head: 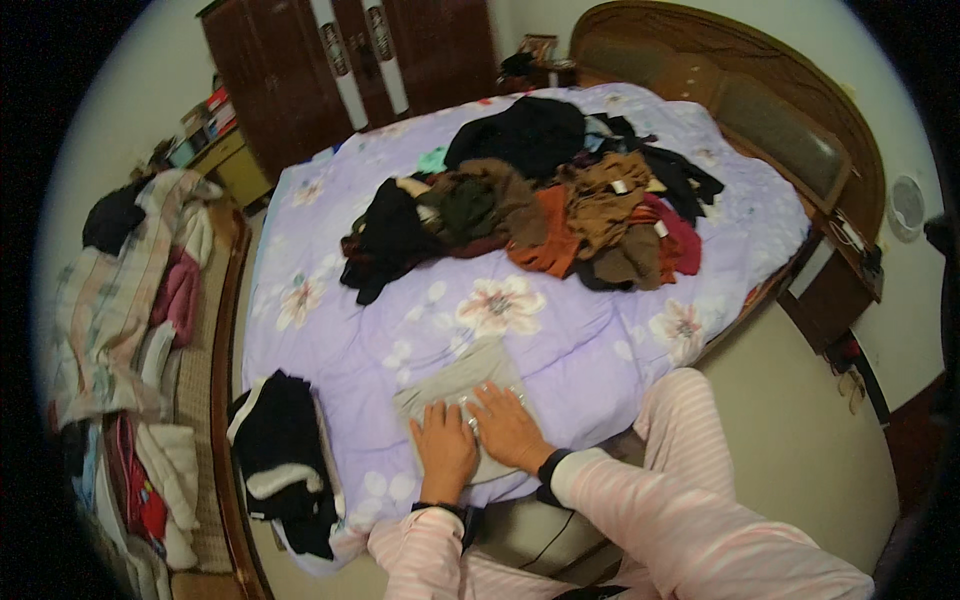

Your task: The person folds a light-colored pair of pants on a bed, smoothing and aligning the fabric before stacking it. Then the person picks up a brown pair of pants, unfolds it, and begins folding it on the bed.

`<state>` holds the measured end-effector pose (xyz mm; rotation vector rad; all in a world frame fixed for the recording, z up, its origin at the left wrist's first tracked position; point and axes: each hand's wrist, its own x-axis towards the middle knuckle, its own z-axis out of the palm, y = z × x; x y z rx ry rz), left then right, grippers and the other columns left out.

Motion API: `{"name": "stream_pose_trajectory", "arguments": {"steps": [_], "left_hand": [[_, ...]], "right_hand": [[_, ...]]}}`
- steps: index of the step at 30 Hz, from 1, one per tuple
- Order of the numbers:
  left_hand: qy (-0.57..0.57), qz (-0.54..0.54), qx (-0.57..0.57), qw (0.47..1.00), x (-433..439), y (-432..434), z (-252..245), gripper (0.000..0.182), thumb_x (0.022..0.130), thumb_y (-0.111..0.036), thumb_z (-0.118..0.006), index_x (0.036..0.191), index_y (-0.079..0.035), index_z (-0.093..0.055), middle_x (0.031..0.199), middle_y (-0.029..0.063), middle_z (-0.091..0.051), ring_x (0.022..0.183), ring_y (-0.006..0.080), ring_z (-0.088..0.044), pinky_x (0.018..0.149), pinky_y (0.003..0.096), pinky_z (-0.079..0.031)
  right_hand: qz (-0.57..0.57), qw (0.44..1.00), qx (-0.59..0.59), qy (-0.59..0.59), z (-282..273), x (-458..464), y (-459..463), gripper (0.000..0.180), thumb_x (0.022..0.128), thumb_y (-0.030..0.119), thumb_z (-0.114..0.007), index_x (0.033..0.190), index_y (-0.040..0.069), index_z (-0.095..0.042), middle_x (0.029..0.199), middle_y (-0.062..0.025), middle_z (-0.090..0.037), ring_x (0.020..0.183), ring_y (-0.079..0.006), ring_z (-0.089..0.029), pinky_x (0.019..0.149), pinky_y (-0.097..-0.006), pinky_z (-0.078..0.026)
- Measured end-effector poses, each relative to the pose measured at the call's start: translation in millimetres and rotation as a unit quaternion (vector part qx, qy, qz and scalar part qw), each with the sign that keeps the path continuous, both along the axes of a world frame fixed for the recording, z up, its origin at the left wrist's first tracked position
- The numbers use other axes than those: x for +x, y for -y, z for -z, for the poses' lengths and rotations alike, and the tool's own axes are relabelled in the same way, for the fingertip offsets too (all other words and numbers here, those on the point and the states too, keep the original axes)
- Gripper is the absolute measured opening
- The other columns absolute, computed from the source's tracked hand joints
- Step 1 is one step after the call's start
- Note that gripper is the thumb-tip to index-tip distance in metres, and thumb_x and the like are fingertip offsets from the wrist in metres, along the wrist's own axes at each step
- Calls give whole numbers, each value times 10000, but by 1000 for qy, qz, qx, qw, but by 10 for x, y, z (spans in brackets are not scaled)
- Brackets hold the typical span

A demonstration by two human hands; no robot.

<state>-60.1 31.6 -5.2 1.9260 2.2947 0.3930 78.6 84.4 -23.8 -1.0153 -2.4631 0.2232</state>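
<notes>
On the near edge of the bed lies a light grey garment (480, 366), spread fairly flat in a roughly four-sided shape with shiny bits on its front. My left hand (444, 448) rests palm down on its left part. Just to the right, my right hand (511, 429) also presses flat on the cloth, its fingers pointing up and left. Neither hand grips anything. Both palms hide the middle of the garment. To the left sits a stack of black and white clothes (281, 435) at the bed's corner.
A large loose heap of clothes (551, 202) covers the middle of the bed, on a lilac floral quilt (360, 330). Along the left stands a wooden bench (229, 375) loaded with clothes and a checked cloth (112, 315). A wardrobe (442, 52) and headboard (780, 112) border the far side.
</notes>
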Motion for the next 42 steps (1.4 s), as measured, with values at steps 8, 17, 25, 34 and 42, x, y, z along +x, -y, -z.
{"name": "stream_pose_trajectory", "arguments": {"steps": [8,17,25,34,42], "left_hand": [[-12,16,62,998,-175,-170,166,601,915,-343,-544,1430,-55,-428,1569,146,-260,1461,355,-180,1125,630,-146],[-4,-42,51,998,-166,-156,171,678,888,-422,-569,1458,-93,-404,1577,196,-206,1463,414,-118,1122,646,-123],[15,-91,36,995,-151,-168,133,781,878,-444,-581,1479,-21,-319,1578,217,-187,1462,422,-109,1117,648,-133],[68,-111,70,989,-303,-138,155,666,902,-323,-580,1461,-32,-363,1562,201,-234,1456,396,-161,1108,642,-181],[43,-91,38,994,-403,-58,146,601,909,-283,-571,1456,-104,-399,1567,175,-243,1457,376,-171,1113,636,-175]], "right_hand": [[-46,996,-61,52,-49,-8,-108,448,906,215,-561,1311,26,-534,1427,-204,-443,1364,-383,-360,1117,-527,-282],[-206,971,19,119,-149,-34,-811,646,948,414,-511,1417,-15,-396,1503,-213,-352,1421,-333,-294,1152,-520,-210],[-48,985,-94,134,-84,40,-892,793,926,496,-511,1467,-40,-289,1543,-209,-280,1453,-328,-223,1165,-513,-177],[-91,973,-62,201,-555,-57,-892,758,945,472,-502,1466,-35,-287,1549,-215,-265,1451,-362,-216,1157,-522,-204],[-212,955,-59,198,-247,-366,-912,746,942,478,-489,1472,-14,-303,1559,-185,-268,1453,-330,-229,1169,-523,-157]]}}
